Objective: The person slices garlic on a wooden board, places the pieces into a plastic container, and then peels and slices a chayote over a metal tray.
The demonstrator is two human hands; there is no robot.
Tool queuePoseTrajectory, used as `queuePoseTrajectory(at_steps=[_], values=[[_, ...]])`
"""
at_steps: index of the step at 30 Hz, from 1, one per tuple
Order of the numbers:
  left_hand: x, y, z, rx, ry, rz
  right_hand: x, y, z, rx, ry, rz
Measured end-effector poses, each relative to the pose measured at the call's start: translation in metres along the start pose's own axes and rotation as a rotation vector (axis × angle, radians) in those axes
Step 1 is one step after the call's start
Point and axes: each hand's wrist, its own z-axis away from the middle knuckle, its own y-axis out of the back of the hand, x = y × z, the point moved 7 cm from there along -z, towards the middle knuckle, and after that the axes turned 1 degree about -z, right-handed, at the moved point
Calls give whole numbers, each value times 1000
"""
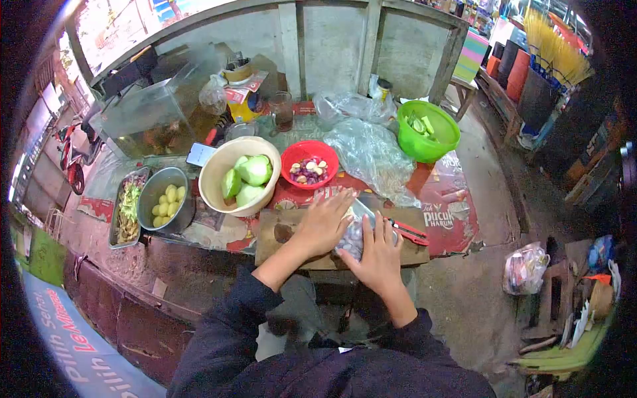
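Observation:
A clear plastic bag or container (pixel 352 240) with small pale pieces in it rests on a wooden board (pixel 272 249) at the table's near edge. My left hand (pixel 324 223) lies over its left side, fingers stretched out. On its right side rests my right hand (pixel 377 255), with the fingers spread. A red knife or cutter (pixel 411 233) lies just right of my right hand. Beyond my left hand stands a red bowl (pixel 285 162) with shallots and garlic. A cream bowl (pixel 211 192) of peeled green vegetables is left of it.
A metal pot (pixel 182 215) of small yellow potatoes and a tray (pixel 118 219) of peelings stand at the left. Plastic bags (pixel 371 149) and a green bowl (pixel 444 139) are at the back right. A glass (pixel 282 111) and a glass case (pixel 142 109) stand farther back.

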Motion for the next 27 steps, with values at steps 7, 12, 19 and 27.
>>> queuePoseTrajectory(at_steps=[7,12,19,27], values=[[13,-8,-2,44,-239,-266,8,3,-10,-16,126,-10],[12,-9,-7,-21,-164,-179,7,5,-13,-13,139,-21],[13,-7,-8,-17,-106,-84,16,5,-17,-77,144,-82],[-1,-5,-15,-17,-224,56,28,-10,-17,108,16,-105]])
